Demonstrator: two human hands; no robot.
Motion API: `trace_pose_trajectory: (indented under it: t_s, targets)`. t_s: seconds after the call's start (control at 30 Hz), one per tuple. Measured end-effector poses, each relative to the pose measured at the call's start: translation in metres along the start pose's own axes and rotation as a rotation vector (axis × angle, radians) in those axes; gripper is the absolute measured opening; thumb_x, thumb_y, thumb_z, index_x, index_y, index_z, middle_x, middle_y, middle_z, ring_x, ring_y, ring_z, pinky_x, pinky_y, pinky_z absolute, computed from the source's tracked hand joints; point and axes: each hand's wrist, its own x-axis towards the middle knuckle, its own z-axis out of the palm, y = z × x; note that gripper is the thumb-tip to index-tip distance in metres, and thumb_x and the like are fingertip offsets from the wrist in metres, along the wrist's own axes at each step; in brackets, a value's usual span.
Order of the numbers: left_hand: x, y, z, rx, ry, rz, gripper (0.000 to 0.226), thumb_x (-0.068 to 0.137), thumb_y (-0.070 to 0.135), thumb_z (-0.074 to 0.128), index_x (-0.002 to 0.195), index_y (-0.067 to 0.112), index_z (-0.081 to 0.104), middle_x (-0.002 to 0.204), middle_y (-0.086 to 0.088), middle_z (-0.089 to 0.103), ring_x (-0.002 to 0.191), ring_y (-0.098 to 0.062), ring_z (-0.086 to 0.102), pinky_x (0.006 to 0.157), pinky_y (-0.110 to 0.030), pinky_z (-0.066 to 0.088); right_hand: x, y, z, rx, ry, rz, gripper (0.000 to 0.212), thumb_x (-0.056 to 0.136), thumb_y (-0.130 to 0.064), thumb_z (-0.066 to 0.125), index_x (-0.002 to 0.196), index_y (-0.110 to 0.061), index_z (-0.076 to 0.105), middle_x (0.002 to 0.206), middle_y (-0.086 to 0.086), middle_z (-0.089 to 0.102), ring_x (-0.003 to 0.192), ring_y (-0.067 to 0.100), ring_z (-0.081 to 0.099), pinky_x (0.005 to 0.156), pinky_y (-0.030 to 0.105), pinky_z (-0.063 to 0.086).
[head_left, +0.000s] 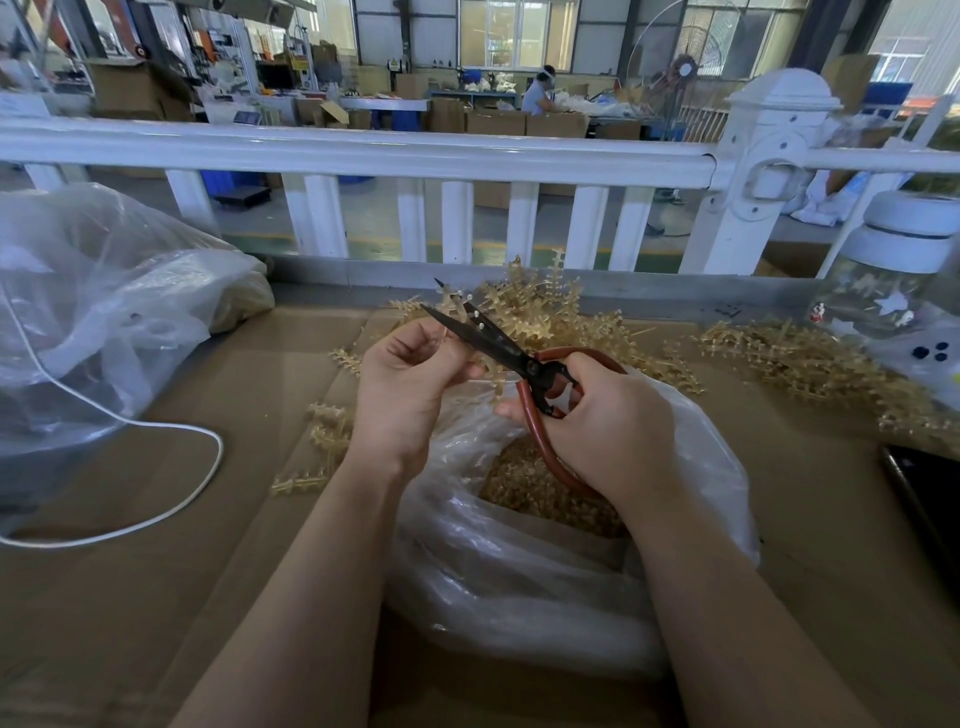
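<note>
My right hand (602, 421) grips the red handles of black-bladed scissors (483, 338), whose blades are parted and point up and left. My left hand (410, 379) pinches a tan plastic sprue piece (451, 300) whose top sits between the blades. Below both hands an open clear plastic bag (519, 561) holds several small tan cut parts (524, 488). A pile of tan comb-like sprues (550, 306) lies just behind the hands on the cardboard-covered table (156, 597).
A large clear bag (104, 312) sits at the left with a white cable (171, 483) looping from it. More sprues (810, 364) spread to the right, by a glass jar with a white lid (904, 270) and a dark phone (930, 499). A white railing (363, 156) borders the table's far edge.
</note>
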Motion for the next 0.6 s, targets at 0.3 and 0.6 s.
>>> trace_pose_trajectory:
  t_s: [0.3, 0.6]
  targets:
    - [-0.0025, -0.0015, 0.0049, -0.054, -0.011, -0.066, 0.006, 0.090, 0.005, 0.065, 0.090, 0.007, 0.071, 0.070, -0.001, 0.065, 0.062, -0.010, 0.056, 0.071, -0.023, 0.051, -0.0008, -0.0026, -0.0009, -0.005, -0.018, -0.002, 0.062, 0.073, -0.086, 0.047, 0.084, -0.027, 0.061, 0.068, -0.016, 0.059, 0.060, 0.005, 0.053, 0.051, 0.014, 0.037]
    - [-0.0055, 0.0002, 0.0081, -0.104, -0.042, -0.117, 0.020, 0.090, 0.007, 0.064, 0.079, 0.020, 0.073, 0.072, 0.002, 0.067, 0.065, -0.007, 0.056, 0.061, -0.016, 0.043, -0.0018, -0.0039, 0.0017, -0.024, -0.012, 0.020, 0.063, 0.074, -0.085, 0.049, 0.085, -0.024, 0.060, 0.069, -0.013, 0.059, 0.063, 0.007, 0.056, 0.057, 0.028, 0.052]
